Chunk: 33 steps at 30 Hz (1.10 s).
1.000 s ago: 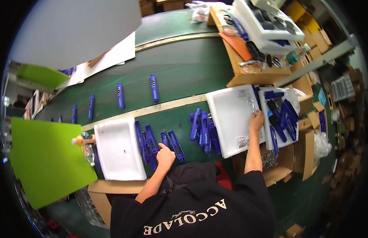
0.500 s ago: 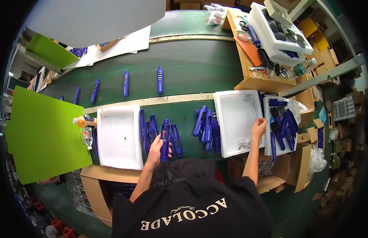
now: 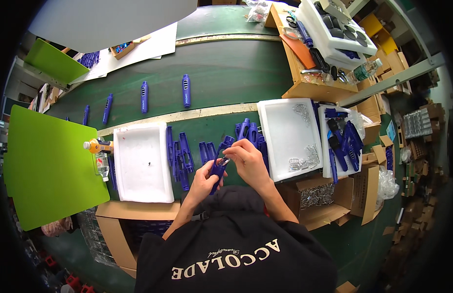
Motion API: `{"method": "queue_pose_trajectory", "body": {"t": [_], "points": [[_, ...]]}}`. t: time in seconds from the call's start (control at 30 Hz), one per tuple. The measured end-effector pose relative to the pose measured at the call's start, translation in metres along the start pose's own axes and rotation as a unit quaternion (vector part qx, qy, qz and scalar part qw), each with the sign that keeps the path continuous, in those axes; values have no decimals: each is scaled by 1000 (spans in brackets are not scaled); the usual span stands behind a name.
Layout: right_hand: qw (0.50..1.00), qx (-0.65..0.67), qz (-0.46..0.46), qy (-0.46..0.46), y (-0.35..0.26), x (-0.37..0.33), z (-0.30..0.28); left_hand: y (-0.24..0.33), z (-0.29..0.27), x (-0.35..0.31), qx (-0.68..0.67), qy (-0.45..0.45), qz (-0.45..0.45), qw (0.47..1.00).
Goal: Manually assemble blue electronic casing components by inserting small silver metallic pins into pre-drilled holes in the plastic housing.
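From where I stand, the person's left grip (image 3: 201,184) is clasped around a blue casing (image 3: 218,170), held tilted just in front of the chest, above the edge of the green surface (image 3: 236,73). The right grip (image 3: 249,162) is drawn in close over it, fingers bent together at the casing's opening. Something small and shiny shows by those fingertips, too hidden for me to tell what it is.

To the left of the hands lie more blue casings (image 3: 186,151), next to a shallow white tray (image 3: 144,163). On the right, a second white tray (image 3: 284,132) holds loose clear pieces (image 3: 305,161), with a box of blue and black parts (image 3: 351,144) beside it. Beyond a pale strip, blue cylinders (image 3: 186,92) sit spaced in a row. An orange bottle (image 3: 100,145) lies by a green panel (image 3: 50,166).
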State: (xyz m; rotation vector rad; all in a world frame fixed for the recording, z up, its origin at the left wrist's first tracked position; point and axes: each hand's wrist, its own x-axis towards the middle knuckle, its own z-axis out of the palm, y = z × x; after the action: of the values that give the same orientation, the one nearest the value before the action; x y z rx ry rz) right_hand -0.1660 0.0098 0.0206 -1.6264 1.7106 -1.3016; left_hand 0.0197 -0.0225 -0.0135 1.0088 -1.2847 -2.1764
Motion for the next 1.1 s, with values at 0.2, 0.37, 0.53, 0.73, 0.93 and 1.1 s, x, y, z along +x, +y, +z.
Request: {"method": "queue_pose_trajectory", "body": {"t": [0.2,0.37,0.53,0.73,0.93,1.1], "points": [[995,-55,-84,-25,-6,8,10,2,7,-6,47,68,13,997],[996,-55,-44,49,-11,-1,25,1,12,-7,64,140,17,988],[977,41,107,182,-19,-24,50,1,19,-7,70,151,37,985],[906,351,219,93,-12,-39,69,2,31,-5,38,140,53,988],[896,353,226,145,-19,-37,70,-1,36,-1,52,151,77,984],[899,332,230,169,-24,-35,68,0,40,2,61,162,102,980]]}}
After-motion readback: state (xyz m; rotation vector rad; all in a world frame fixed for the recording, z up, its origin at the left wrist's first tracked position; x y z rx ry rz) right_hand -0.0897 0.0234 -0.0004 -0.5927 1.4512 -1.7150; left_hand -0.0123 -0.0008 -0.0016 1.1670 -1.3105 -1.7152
